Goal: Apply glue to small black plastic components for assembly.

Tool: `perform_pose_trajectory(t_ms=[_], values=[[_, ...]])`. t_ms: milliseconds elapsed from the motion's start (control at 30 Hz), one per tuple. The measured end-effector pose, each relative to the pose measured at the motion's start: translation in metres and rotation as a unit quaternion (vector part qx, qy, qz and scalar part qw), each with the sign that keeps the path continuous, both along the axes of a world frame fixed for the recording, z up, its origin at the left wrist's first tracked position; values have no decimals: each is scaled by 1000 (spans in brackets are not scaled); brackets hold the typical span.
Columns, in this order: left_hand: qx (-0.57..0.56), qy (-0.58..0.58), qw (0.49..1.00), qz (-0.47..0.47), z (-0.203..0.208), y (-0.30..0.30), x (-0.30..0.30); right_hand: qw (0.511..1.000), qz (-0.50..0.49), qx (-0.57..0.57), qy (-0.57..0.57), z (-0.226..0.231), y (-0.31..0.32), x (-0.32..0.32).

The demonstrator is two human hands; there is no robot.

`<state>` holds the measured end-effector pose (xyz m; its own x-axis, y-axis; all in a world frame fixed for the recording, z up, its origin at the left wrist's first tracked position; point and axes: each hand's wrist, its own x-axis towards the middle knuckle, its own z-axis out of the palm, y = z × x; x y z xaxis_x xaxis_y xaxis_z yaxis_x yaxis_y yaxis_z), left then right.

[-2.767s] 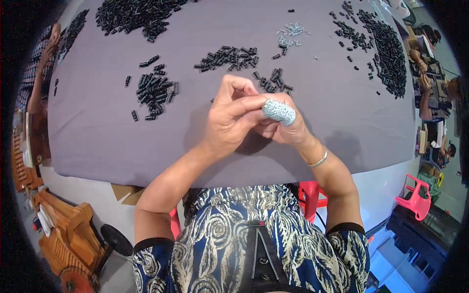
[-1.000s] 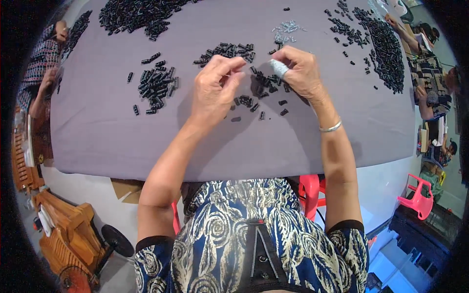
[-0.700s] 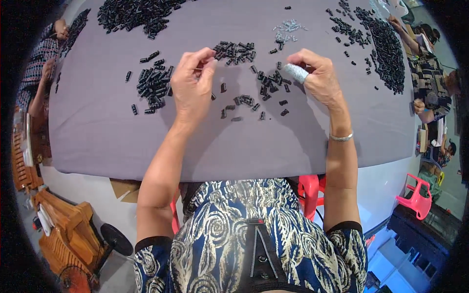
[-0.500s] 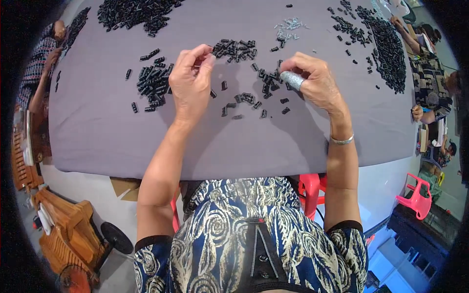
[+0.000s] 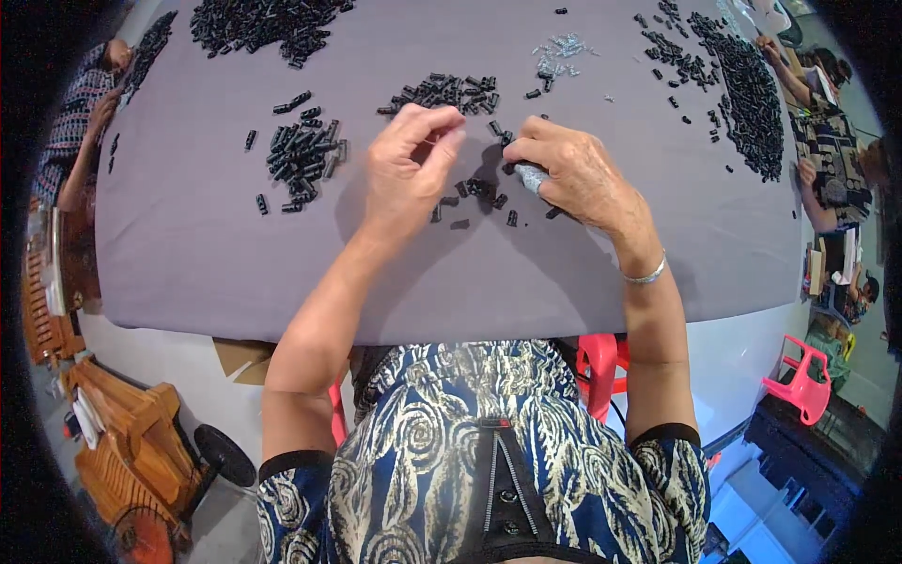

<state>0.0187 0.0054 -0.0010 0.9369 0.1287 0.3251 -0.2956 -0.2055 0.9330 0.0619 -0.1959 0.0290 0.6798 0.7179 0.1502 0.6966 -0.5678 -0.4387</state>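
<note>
My left hand [image 5: 409,169] is above the cloth with thumb and fingertips pinched together. Whatever is between them is too small to make out. To its right, my right hand [image 5: 578,174] is closed, with a silvery grey wrap [image 5: 532,177] on one digit. A small black cylindrical piece [image 5: 510,167] shows at its fingertips. Below and between the hands lies a loose cluster of black pieces [image 5: 481,190]. Beyond my left hand is a heap of the same pieces [image 5: 449,91], and another heap [image 5: 303,160] sits left of it.
A grey cloth [image 5: 310,282] covers the table. Small clear pieces [image 5: 562,54] lie far right of centre. Large black heaps stand at the far left [image 5: 263,23] and right [image 5: 750,113]. People work at both sides. A pink chair [image 5: 799,379] is at the right.
My left hand has moved right and slightly nearer. My right hand has shifted left and a little nearer, so the hands are closer together.
</note>
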Motion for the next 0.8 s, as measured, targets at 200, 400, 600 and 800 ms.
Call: perform_pose_trajectory(t_ms=[200, 400, 600, 800], values=[[49, 2, 996, -73, 0, -6, -3, 998, -8, 50, -25, -8, 2, 1], [89, -20, 989, -116, 13, -8, -7, 985, -17, 174, 16, -1, 8, -8], [67, -14, 990, -123, 10, -5, -7, 954, -57, 246, 162, 4, 11, -17], [54, 49, 991, -111, 14, -5, -6, 909, -83, 337, 232, -12, 12, -17]])
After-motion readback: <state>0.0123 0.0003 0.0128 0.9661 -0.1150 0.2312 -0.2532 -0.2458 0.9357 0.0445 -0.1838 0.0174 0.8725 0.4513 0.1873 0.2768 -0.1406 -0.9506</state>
